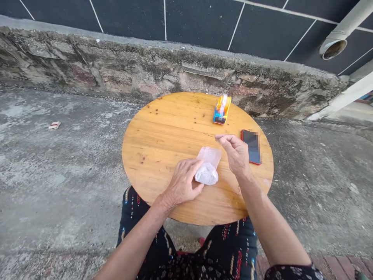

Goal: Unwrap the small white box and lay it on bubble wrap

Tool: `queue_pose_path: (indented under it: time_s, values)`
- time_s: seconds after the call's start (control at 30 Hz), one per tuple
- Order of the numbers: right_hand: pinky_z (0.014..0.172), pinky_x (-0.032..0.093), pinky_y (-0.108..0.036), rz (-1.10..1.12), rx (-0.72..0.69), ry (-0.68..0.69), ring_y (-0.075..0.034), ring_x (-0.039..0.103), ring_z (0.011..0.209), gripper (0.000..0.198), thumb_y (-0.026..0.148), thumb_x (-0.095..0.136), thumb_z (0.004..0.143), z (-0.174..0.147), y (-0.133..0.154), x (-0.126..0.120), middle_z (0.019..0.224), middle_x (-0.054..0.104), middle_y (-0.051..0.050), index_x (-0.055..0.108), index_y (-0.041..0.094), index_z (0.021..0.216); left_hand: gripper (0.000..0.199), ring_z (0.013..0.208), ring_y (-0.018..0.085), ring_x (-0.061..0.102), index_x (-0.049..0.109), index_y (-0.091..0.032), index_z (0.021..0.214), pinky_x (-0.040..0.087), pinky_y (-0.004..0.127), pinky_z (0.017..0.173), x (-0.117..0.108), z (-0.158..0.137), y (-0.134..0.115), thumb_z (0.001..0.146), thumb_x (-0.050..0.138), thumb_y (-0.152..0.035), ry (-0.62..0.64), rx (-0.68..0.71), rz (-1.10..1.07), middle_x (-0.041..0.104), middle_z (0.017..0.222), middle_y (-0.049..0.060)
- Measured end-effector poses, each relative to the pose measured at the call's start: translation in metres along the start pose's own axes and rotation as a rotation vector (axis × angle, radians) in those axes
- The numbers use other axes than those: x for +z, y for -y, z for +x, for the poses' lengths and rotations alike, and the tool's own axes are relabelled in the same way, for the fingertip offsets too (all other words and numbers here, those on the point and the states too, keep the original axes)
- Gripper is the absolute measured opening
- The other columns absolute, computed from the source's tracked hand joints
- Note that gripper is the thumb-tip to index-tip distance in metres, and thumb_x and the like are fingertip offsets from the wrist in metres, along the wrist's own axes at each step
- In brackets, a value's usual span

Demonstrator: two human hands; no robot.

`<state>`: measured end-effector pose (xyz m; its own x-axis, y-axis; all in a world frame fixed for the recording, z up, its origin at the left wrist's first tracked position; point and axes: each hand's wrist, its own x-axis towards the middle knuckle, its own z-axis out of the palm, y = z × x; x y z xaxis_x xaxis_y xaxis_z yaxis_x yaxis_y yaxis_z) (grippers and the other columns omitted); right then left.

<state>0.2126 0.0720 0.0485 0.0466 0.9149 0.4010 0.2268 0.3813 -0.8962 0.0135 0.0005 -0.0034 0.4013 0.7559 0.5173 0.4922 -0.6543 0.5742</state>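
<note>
I judge this a steadying step: my left hand's (184, 179) part-curled fingers hold the whitish translucent plastic bundle (207, 174) on the round yellow-brown wooden worktop (157, 151), my right hand's (237, 155) pinch together, contents unclear, and the next move calls for stillness.

Daylight: even and rather bright, soft everywhere; its source is out of view.
Tabletop (163, 136): warm and well lit, with a weak brownish shade beside the right forearm (262, 208).
Plastic packet (207, 175): whitish shine covers the folds, so fine details are hard to see.
Phone (250, 146): dark screen; a strip on its right side is broken into coarse squares.
Trousers (233, 252): darker than the concrete floor (72, 175).
Stone wall base (131, 74): readable texture, bent by wide-angle distortion.
Left forearm (136, 237): slightly soft near the bottom edge.
</note>
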Motion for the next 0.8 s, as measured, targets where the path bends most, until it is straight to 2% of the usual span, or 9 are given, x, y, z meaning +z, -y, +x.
queue_pose_path:
  time_s: [0.27, 0.47, 0.6, 0.7, 0.8]
  values:
    - [0.095, 0.048, -0.04, -0.043, -0.005, -0.005, -0.02, 0.065, 0.098, 0.019, 0.04, 0.064, 0.084, 0.022, 0.002, -0.004, 0.101, 0.073, -0.005, 0.069, 0.022, 0.087, 0.072, 0.126, 0.032, 0.046, 0.039, -0.023, 0.14, 0.037, 0.05, 0.105, 0.0, 0.0, 0.001, 0.075, 0.068, -0.031, -0.007, 0.016, 0.009, 0.051, 0.134, 0.013]
    - [0.088, 0.047, -0.037, -0.014, 0.165, 0.048, -0.02, 0.065, 0.093, 0.018, 0.038, 0.066, 0.076, 0.04, -0.013, -0.008, 0.09, 0.074, -0.005, 0.067, 0.02, 0.074, 0.061, 0.121, 0.029, 0.049, 0.046, -0.021, 0.134, 0.039, 0.046, 0.103, 0.0, 0.0, 0.0, 0.076, 0.065, -0.025, -0.03, 0.027, -0.01, 0.055, 0.129, 0.011]
    - [0.08, 0.047, -0.035, -0.031, 0.245, 0.02, -0.018, 0.065, 0.087, 0.022, 0.04, 0.061, 0.077, 0.049, -0.016, -0.016, 0.09, 0.073, -0.006, 0.065, 0.019, 0.073, 0.054, 0.117, 0.028, 0.052, 0.052, -0.022, 0.129, 0.04, 0.045, 0.101, -0.001, 0.001, 0.0, 0.077, 0.064, -0.023, -0.01, 0.011, -0.01, 0.057, 0.124, 0.01]
    - [0.078, 0.046, -0.034, -0.072, 0.18, -0.031, -0.016, 0.064, 0.081, 0.022, 0.04, 0.058, 0.081, 0.046, -0.005, -0.022, 0.087, 0.072, -0.005, 0.064, 0.019, 0.077, 0.054, 0.117, 0.029, 0.052, 0.052, -0.023, 0.129, 0.041, 0.046, 0.1, -0.001, 0.002, 0.0, 0.077, 0.063, -0.023, -0.007, -0.002, -0.014, 0.058, 0.124, 0.01]
    - [0.071, 0.046, -0.031, -0.185, 0.053, 0.057, -0.015, 0.06, 0.072, 0.019, 0.039, 0.06, 0.082, 0.029, 0.015, -0.024, 0.076, 0.068, -0.001, 0.064, 0.021, 0.078, 0.052, 0.116, 0.028, 0.053, 0.053, -0.022, 0.128, 0.042, 0.046, 0.1, -0.002, 0.002, -0.001, 0.077, 0.064, -0.024, -0.019, 0.0, -0.024, 0.058, 0.123, 0.01]
